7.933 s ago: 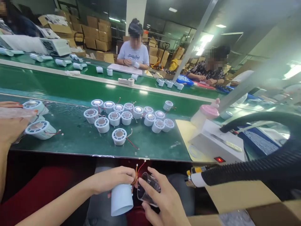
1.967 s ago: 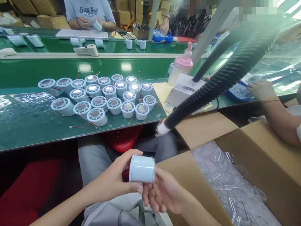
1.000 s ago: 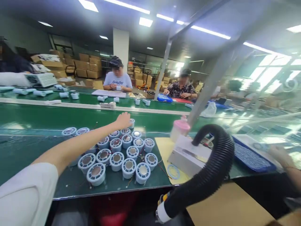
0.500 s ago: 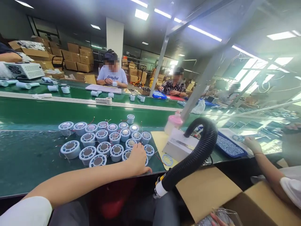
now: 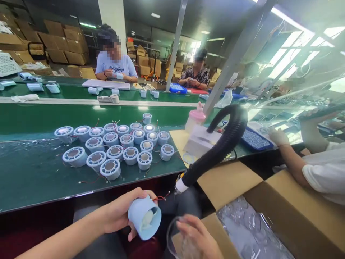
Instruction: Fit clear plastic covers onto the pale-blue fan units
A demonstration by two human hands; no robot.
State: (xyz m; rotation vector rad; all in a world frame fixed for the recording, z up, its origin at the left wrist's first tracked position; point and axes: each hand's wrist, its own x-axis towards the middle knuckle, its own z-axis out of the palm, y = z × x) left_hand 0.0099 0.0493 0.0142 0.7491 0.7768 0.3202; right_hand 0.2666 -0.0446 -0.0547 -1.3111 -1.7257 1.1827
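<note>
My left hand (image 5: 122,209) is closed round a light-blue round plastic housing (image 5: 138,216) over my lap, in front of the bench edge. The housing is tilted with its open end toward me, a pale round part inside and red wires sticking out. To its right, my right hand (image 5: 201,233) grips a clear round plastic cover (image 5: 170,235), blurred and partly out of frame. The two pieces are apart. Several similar blue housings (image 5: 110,169) stand in rows on the green bench, showing slotted rims, grey discs and thin wires.
A cardboard box (image 5: 291,190) at the right holds clear plastic parts (image 5: 248,230). A black flexible hose (image 5: 215,154) arches over a white box (image 5: 198,141), beside a pink-topped bottle (image 5: 196,117) and a blue tray (image 5: 256,138). A co-worker's arm (image 5: 285,147) is at right; others sit opposite.
My left hand has lifted a housing from the front of the rows and brought it over my lap. My right hand has come up from the cardboard box with the clear cover.
</note>
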